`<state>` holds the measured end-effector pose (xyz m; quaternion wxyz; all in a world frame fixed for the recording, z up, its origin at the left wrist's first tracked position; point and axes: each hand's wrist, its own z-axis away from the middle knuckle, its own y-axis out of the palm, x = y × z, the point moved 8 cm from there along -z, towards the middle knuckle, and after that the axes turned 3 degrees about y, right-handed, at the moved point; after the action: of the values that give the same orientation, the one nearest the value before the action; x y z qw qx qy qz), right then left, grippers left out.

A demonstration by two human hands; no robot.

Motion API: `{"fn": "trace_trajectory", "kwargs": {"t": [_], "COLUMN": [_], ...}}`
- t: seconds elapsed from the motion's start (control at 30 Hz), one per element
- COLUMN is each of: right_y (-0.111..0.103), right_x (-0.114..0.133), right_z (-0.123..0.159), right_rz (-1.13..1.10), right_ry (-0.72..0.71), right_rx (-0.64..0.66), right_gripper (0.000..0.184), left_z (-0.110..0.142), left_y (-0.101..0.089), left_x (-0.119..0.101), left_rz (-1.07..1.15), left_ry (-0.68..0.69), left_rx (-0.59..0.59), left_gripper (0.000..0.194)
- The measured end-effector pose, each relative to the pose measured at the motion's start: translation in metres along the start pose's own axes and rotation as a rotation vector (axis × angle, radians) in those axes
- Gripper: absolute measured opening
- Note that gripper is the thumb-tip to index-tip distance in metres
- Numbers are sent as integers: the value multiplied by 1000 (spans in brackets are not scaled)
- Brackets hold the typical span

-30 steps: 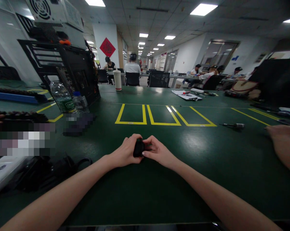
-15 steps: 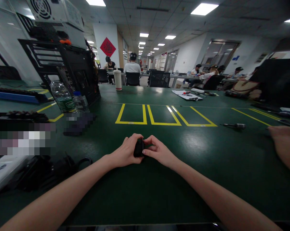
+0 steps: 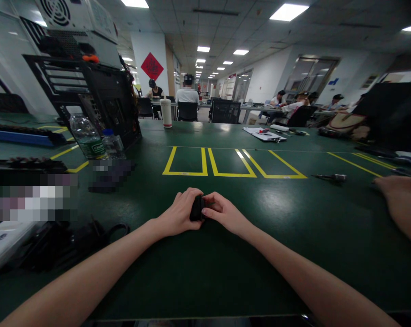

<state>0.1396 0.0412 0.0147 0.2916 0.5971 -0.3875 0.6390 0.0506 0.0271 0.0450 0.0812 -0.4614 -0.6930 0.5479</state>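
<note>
A small black block-like object is between my two hands, just above or on the green table; its exact kind cannot be made out. My left hand is closed around its left side, thumb below and fingers over the top. From the right, my right hand pinches the object's edge with thumb and fingertips. Beyond the hands, yellow tape outlines mark the tabletop. A screwdriver lies to the right of them.
At left stand an open computer case, a water bottle and a smaller blue-capped bottle. Black cables lie near my left forearm. Another person's hand rests at the right edge. A white cup and clipboard sit farther back.
Both hands stay almost in place on the black object, with slight finger shifts. The other person's hand at right has moved a little to the left.
</note>
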Motion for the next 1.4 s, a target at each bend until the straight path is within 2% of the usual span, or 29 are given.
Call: {"fn": "trace_trajectory", "kwargs": {"t": [0.17, 0.37, 0.53, 0.7, 0.9, 1.17, 1.4], "right_y": [1, 0, -3, 1, 2, 1, -1], "right_x": [5, 3, -3, 4, 7, 5, 1], "right_z": [3, 1, -2, 2, 4, 0, 1], "right_rz": [-24, -17, 20, -6, -19, -51, 66], "right_ry": [-39, -32, 25, -11, -41, -60, -11], "right_rx": [27, 1, -43, 25, 22, -2, -32], "right_gripper": [28, 20, 27, 25, 29, 19, 22], "left_z": [0, 0, -1, -1, -1, -2, -2], "left_y": [1, 2, 3, 3, 4, 3, 2], "left_x": [0, 3, 6, 5, 7, 4, 4], "left_rz": [-8, -4, -22, -24, -33, -39, -27], "left_ry": [22, 12, 14, 32, 39, 35, 36], "left_rx": [-5, -15, -33, -15, -33, -19, -23], "left_gripper": [55, 57, 58, 57, 62, 57, 57]}}
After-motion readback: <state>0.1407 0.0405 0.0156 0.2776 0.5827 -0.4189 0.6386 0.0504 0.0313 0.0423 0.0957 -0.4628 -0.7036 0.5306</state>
